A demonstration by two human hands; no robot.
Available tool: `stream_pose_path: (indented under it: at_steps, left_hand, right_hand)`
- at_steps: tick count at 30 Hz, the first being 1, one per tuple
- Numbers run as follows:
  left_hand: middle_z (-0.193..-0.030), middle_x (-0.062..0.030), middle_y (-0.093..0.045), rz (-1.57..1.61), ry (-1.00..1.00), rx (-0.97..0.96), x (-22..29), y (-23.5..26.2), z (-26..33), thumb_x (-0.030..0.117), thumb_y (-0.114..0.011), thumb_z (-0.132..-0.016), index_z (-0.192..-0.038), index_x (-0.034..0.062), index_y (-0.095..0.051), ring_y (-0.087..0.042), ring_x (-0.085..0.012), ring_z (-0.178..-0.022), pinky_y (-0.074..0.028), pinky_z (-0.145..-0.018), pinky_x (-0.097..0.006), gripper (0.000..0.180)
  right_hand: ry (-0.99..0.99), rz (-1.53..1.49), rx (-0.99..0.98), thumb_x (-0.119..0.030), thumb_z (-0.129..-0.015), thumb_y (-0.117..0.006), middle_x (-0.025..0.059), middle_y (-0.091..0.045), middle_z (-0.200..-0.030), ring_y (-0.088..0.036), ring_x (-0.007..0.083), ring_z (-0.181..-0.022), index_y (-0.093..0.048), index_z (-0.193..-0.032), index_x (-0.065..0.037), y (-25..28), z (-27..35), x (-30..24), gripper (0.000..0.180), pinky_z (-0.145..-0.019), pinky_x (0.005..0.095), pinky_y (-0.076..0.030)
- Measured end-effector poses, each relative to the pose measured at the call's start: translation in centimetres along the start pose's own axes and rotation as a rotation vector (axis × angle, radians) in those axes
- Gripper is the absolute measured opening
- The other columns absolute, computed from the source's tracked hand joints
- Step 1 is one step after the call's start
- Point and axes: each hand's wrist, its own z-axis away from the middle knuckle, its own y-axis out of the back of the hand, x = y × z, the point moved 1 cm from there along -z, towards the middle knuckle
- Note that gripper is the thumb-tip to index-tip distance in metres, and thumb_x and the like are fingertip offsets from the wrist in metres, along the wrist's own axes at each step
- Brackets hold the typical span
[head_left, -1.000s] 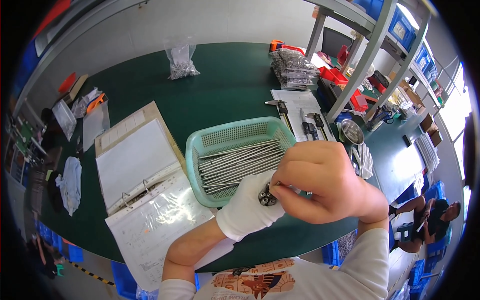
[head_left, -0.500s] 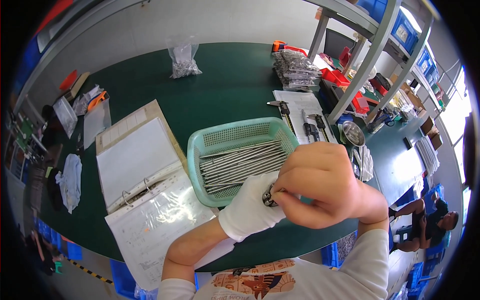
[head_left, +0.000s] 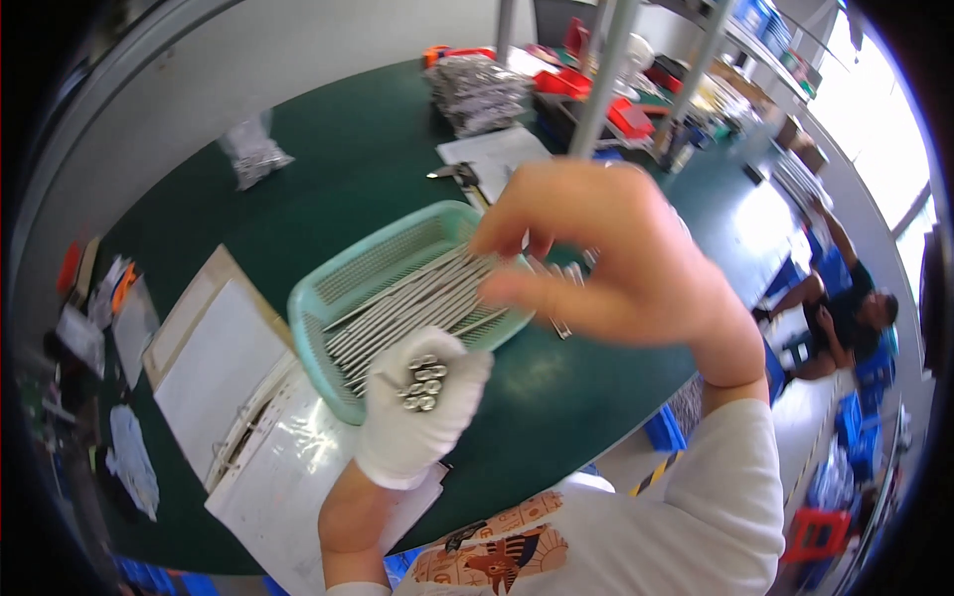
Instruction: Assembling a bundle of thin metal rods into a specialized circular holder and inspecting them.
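Note:
My left hand (head_left: 427, 427), in a white glove, is cupped around several small shiny round metal pieces (head_left: 425, 382) above the basket's near edge. Whether these are loose parts or the ends of rods I cannot tell. My bare right hand (head_left: 606, 258) hovers over the basket's right end, blurred by motion. Its thumb and forefinger are apart, and no object shows between them. Thin metal rods (head_left: 397, 310) lie side by side in a pale green perforated basket (head_left: 338, 283). More metal pieces show partly behind my right hand.
An open ring binder (head_left: 234, 368) with paper sheets lies left of the basket. Calipers (head_left: 457, 174) rest on papers (head_left: 497, 159) beyond it. Stacked bags of parts (head_left: 480, 94) and another bag (head_left: 251, 154) stand farther back. A shelf post (head_left: 604, 84) rises behind. A person (head_left: 845, 318) sits at right.
My right hand has moved up and away from my left, its fingers parting. My left hand has turned, showing the round metal pieces. The whole view has swung to the right.

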Motion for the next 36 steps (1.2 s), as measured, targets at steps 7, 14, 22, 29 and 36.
stream_pose_path:
  at_steps: [7, 14, 22, 29, 36]
  left_hand:
    - [-0.058, -0.0017, -0.047, 0.016, -0.057, -0.009, -0.3, -1.0, -0.2, 0.004, -0.060, -0.083, -0.069, 0.0039, -0.047, -0.047, -0.0071, -0.051, -0.039, -0.046, -0.021, 0.019]
    - [-0.064, 0.0000, -0.053, -0.046, -0.014, -0.004, 0.1, -0.7, 0.4, 0.007, -0.063, -0.082, -0.069, 0.0040, -0.052, -0.049, -0.0060, -0.057, -0.038, -0.052, -0.020, 0.018]
    - [-0.057, 0.0040, -0.051, -0.055, -0.007, -0.080, -0.2, -0.8, 0.4, 0.013, -0.061, -0.086, -0.071, 0.0041, -0.054, -0.042, -0.0006, -0.049, -0.032, -0.043, -0.017, 0.018]
    - [-0.059, 0.0029, -0.052, -0.089, 0.016, -0.069, 0.3, -0.8, 0.1, 0.010, -0.061, -0.083, -0.075, 0.0027, -0.055, -0.045, -0.0021, -0.054, -0.035, -0.047, -0.020, 0.013]
    - [-0.062, 0.0014, -0.054, -0.092, -0.025, -0.070, 0.2, -1.0, 0.0, 0.007, -0.060, -0.081, -0.081, 0.0010, -0.058, -0.046, -0.0035, -0.055, -0.037, -0.050, -0.021, 0.006]
  right_hand:
    - [-1.091, 0.500, -0.310, -0.033, -0.069, -0.065, 0.0102, -0.063, -0.079, -0.061, 0.0269, -0.079, -0.063, -0.077, -0.009, 2.4, 17.0, 13.6, 0.025, -0.065, 0.0374, -0.047]
    - [-1.283, 0.345, -0.504, -0.030, -0.067, -0.067, 0.0102, -0.061, -0.068, -0.061, 0.0247, -0.066, -0.063, -0.070, -0.006, -1.0, 22.6, 16.2, 0.024, -0.060, 0.0363, -0.048]
    - [-0.811, -0.146, -0.165, 0.000, -0.071, -0.061, 0.0058, -0.062, -0.078, -0.060, 0.0121, -0.066, -0.063, -0.092, 0.001, -0.2, 12.1, 7.8, 0.020, -0.061, 0.0217, -0.047]
    - [-0.083, -0.543, 0.088, 0.003, -0.075, -0.066, 0.0077, -0.064, -0.077, -0.063, 0.0125, -0.070, -0.063, -0.089, 0.002, -2.0, 2.9, -0.2, 0.015, -0.064, 0.0234, -0.051]
    - [-0.113, -0.537, -0.015, 0.005, -0.074, -0.065, 0.0125, -0.065, -0.076, -0.064, 0.0174, -0.071, -0.060, -0.081, 0.004, -2.5, 1.2, -1.2, 0.008, -0.065, 0.0254, -0.050]
